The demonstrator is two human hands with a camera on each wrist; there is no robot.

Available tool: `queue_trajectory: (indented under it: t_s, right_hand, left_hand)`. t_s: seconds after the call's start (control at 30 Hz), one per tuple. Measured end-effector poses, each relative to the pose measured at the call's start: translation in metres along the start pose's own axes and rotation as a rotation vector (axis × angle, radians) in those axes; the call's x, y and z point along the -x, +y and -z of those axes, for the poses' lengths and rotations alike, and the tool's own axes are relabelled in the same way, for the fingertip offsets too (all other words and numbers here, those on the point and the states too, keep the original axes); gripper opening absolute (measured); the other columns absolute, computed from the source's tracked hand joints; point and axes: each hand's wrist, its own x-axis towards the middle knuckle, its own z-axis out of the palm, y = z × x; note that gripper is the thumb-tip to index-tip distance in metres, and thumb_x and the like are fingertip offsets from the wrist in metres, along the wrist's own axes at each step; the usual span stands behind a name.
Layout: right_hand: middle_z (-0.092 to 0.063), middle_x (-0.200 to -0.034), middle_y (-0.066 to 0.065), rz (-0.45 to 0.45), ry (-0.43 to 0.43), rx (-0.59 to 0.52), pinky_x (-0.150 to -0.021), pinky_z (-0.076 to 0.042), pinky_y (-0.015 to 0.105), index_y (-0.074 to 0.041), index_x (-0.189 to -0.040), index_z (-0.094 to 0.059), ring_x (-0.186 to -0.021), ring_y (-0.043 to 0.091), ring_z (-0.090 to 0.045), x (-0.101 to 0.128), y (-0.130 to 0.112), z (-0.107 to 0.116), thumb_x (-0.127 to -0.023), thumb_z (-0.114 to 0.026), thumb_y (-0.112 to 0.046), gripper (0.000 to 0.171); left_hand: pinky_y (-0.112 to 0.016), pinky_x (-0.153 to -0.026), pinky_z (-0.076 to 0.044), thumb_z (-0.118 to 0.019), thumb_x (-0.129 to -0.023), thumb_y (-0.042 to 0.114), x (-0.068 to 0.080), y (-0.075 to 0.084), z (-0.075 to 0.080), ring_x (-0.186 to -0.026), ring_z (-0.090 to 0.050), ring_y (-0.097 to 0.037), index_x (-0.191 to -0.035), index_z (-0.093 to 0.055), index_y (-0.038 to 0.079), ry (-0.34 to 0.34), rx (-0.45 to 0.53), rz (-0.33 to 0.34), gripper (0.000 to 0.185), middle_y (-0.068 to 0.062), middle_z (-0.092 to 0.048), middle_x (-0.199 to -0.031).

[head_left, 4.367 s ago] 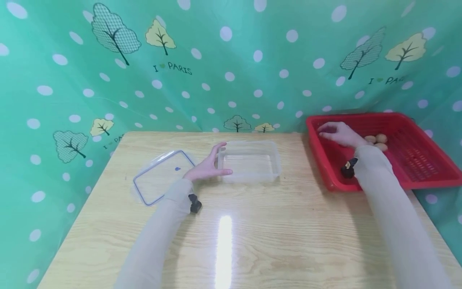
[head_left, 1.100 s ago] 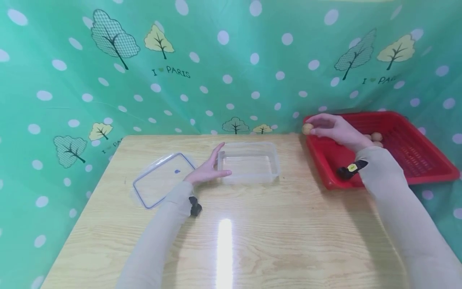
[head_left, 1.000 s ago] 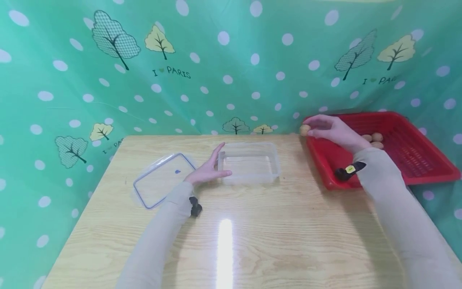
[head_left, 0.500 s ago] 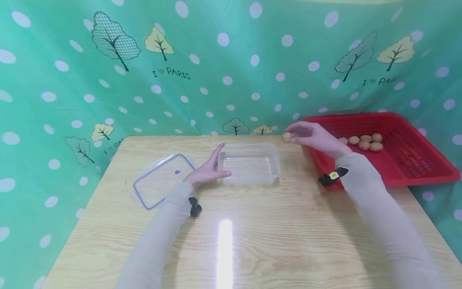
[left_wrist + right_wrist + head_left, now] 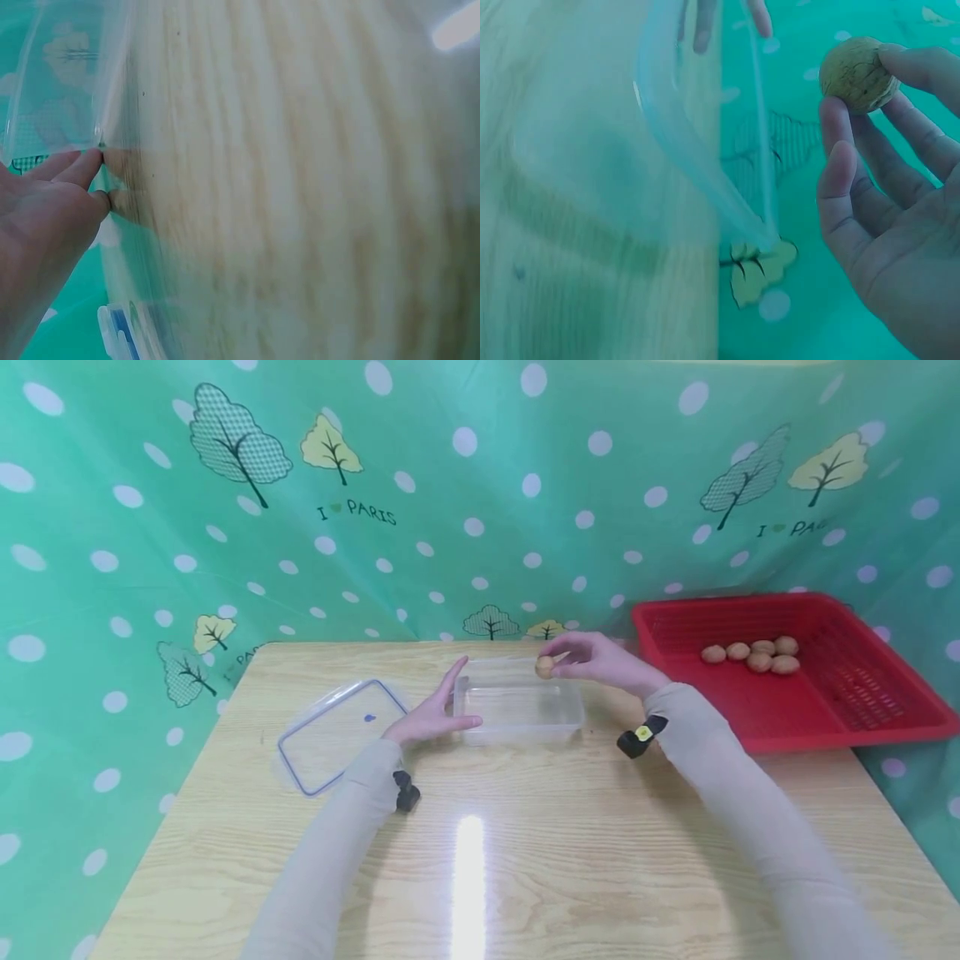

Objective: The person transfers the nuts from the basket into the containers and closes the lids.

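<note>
Right hand [image 5: 600, 660] pinches a round, wrinkled walnut [image 5: 544, 666] over the clear plastic box [image 5: 517, 702].

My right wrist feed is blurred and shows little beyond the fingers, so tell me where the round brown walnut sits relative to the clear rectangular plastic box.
Observer: The right hand pinches the round brown walnut just above the far right part of the clear rectangular plastic box, not yet inside it.
Operator: Report the other hand.
Observer: The left hand rests with straight fingers against the box's left end wall.
Operator: Locate the other walnuts.
Observer: A small cluster of walnuts lies in the red plastic basket at the table's right edge.
</note>
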Motion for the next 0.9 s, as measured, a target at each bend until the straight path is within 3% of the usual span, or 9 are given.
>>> queue_trajectory:
  t_s: [0.33, 0.7, 0.9]
  right_hand:
    - [-0.063, -0.119, 0.009, 0.064, -0.075, -0.005, -0.096, -0.045, 0.043, -0.004, -0.124, -0.06, -0.107, 0.026, -0.06, -0.023, 0.009, -0.034, -0.088, -0.071, -0.013, 0.038]
    - [-0.062, -0.121, 0.0, 0.03, -0.082, 0.022, -0.099, -0.042, 0.043, -0.008, -0.125, -0.061, -0.111, 0.021, -0.057, -0.048, 0.017, -0.065, -0.086, -0.074, -0.024, 0.044]
    - [-0.059, -0.125, 0.007, 0.03, -0.085, -0.032, -0.098, -0.044, 0.041, -0.005, -0.127, -0.058, -0.113, 0.025, -0.055, -0.058, 0.023, -0.076, -0.088, -0.071, -0.016, 0.043]
  left_hand:
    - [-0.06, -0.111, -0.011, -0.077, -0.084, 0.025, -0.001, -0.002, 0.0, -0.145, -0.005, -0.031, -0.151, 0.002, 0.048, 0.004, 0.045, 0.003, 0.106, 0.006, 0.011, -0.16]
    - [-0.068, -0.107, -0.012, -0.075, -0.085, 0.022, -0.001, 0.0, 0.001, -0.142, -0.008, -0.042, -0.155, 0.005, 0.035, -0.023, 0.055, 0.023, 0.107, -0.002, 0.013, -0.16]
    - [-0.069, -0.106, -0.013, -0.075, -0.085, 0.028, 0.001, -0.002, 0.0, -0.143, -0.01, -0.037, -0.151, 0.004, 0.046, -0.002, 0.021, 0.014, 0.105, 0.005, 0.011, -0.16]
